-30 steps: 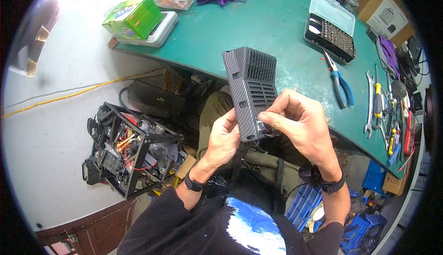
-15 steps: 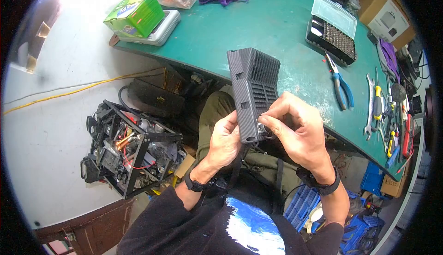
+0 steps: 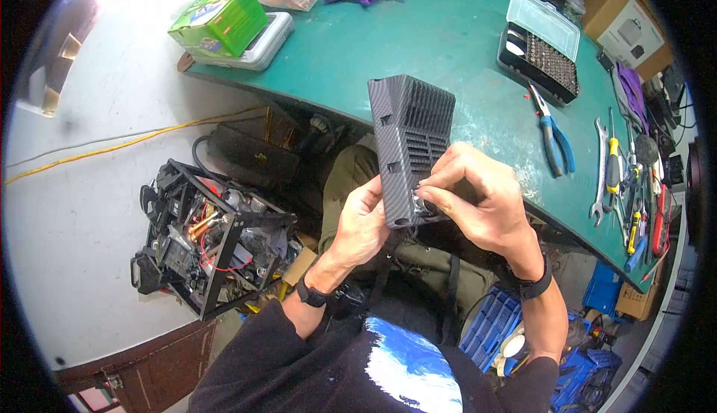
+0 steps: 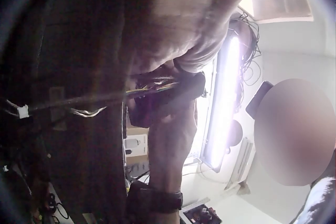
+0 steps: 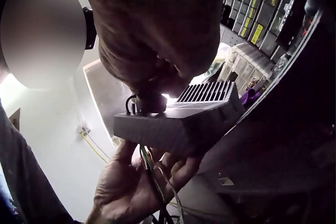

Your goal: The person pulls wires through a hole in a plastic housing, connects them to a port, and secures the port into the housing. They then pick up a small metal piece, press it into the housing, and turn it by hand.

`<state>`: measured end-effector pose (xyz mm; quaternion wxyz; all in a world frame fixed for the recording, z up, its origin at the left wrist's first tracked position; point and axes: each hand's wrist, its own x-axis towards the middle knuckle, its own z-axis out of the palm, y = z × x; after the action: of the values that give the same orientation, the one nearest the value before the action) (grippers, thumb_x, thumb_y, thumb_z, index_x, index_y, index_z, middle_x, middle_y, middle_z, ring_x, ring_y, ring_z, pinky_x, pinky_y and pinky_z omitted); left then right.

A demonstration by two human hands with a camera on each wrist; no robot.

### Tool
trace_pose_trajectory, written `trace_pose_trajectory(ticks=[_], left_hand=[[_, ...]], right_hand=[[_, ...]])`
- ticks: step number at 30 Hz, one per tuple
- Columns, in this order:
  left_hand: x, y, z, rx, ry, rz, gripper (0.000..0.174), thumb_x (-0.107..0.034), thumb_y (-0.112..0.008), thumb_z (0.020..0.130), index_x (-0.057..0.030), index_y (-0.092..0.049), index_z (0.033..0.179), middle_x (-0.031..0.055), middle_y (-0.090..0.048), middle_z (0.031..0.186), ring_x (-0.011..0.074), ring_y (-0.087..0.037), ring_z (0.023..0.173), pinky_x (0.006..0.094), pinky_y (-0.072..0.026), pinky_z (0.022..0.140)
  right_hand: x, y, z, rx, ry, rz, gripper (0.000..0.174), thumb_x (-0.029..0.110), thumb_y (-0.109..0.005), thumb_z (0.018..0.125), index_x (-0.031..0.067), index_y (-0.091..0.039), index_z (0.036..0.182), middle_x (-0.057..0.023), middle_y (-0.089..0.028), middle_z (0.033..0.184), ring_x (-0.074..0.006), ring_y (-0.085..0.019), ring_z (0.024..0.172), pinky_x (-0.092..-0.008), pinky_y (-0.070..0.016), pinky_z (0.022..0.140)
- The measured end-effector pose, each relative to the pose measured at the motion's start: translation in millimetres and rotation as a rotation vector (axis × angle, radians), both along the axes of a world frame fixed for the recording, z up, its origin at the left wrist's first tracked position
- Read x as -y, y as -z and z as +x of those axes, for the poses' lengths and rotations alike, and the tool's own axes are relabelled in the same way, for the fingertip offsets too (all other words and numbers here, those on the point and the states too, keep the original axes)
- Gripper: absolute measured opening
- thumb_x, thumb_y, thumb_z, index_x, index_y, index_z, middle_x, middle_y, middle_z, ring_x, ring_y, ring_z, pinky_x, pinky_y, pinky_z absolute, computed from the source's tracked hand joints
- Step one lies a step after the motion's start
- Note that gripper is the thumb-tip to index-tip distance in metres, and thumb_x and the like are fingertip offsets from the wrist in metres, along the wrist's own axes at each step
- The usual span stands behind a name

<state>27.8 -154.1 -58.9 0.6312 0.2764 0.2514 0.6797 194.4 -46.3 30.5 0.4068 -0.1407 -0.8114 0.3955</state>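
A black housing (image 3: pixel 396 151) with a carbon-fibre pattern and a slatted face stands tilted upright above the lap. My left hand (image 3: pixel 361 222) grips its lower left side, thumb on the near side. In the right wrist view, the left fingers spread under the housing (image 5: pixel 181 129), and several wires (image 5: pixel 149 174) hang from its underside. My right hand (image 3: pixel 485 200) pinches thumb and forefinger together at the lower end of the slatted face. A dark round part (image 5: pixel 152 103) sits there beside a short metal stud (image 5: pixel 133 107); I cannot tell exactly what the fingertips pinch.
Beyond the hands lies a green worktable (image 3: pixel 441 39) with blue-handled pliers (image 3: pixel 554 144), an open bit case (image 3: pixel 541 58), wrenches (image 3: pixel 600 170) and screwdrivers at its right. A green box (image 3: pixel 220 25) rests at the far left corner. A black frame bin (image 3: pixel 216 241) of parts stands left.
The housing has shifted slightly right and stands a little more upright. The right hand's fingertips stay at its lower end, with small changes in finger position.
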Motion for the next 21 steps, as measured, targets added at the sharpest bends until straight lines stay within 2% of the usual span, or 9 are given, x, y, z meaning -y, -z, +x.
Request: trace_pose_trajectory(ticks=[2,5,11,15,21], left_hand=[[0,1,-2,-0.016,-0.002,0.005,0.043,-0.022,-0.064,0.102,0.0034,-0.055,0.135,0.0075,-0.067,0.125,0.0135,-0.066,0.11,0.0291,-0.0536,0.098],[2,2,-1,-0.026,-0.019,0.01,0.041,-0.021,-0.064,0.102,0.0024,-0.056,0.135,0.0075,-0.068,0.125,0.0133,-0.067,0.109,0.0287,-0.0538,0.097],[1,2,-2,0.002,-0.001,0.016,0.039,-0.016,-0.064,0.102,0.0002,-0.057,0.136,0.0057,-0.068,0.124,0.012,-0.067,0.109,0.0279,-0.0545,0.095],[0,0,-2,-0.018,-0.019,0.019,0.039,-0.015,-0.064,0.101,-0.0003,-0.057,0.136,0.0049,-0.068,0.123,0.0112,-0.067,0.108,0.0275,-0.0548,0.094],[-1,1,-1,0.026,-0.033,-0.014,0.038,-0.014,-0.064,0.102,-0.0003,-0.056,0.136,0.0055,-0.068,0.123,0.0117,-0.067,0.106,0.0278,-0.0553,0.093]], right_hand=[[3,3,3,0.059,-0.001,-0.177,0.015,-0.001,-0.08,0.082,-0.0005,-0.065,0.084,-0.008,-0.06,0.075,-0.0148,-0.057,0.063,-0.0285,-0.0448,0.056],[11,2,1,0.074,0.074,-0.223,0.018,0.003,-0.079,0.085,-0.0009,-0.062,0.082,-0.0062,-0.055,0.072,-0.0117,-0.051,0.059,-0.0278,-0.0408,0.053],[19,-6,-2,0.141,0.173,-0.183,0.024,0.005,-0.08,0.084,-0.0001,-0.058,0.077,-0.0069,-0.049,0.067,-0.0146,-0.047,0.056,-0.0309,-0.0378,0.051],[24,-8,-5,0.141,0.22,-0.186,0.024,0.005,-0.079,0.084,0.0,-0.057,0.076,-0.0079,-0.049,0.066,-0.0163,-0.046,0.054,-0.0318,-0.0377,0.05],[30,-14,-9,0.183,0.287,-0.338,0.023,0.006,-0.078,0.085,-0.0007,-0.058,0.076,-0.0084,-0.053,0.065,-0.0147,-0.049,0.053,-0.0302,-0.0396,0.051]])
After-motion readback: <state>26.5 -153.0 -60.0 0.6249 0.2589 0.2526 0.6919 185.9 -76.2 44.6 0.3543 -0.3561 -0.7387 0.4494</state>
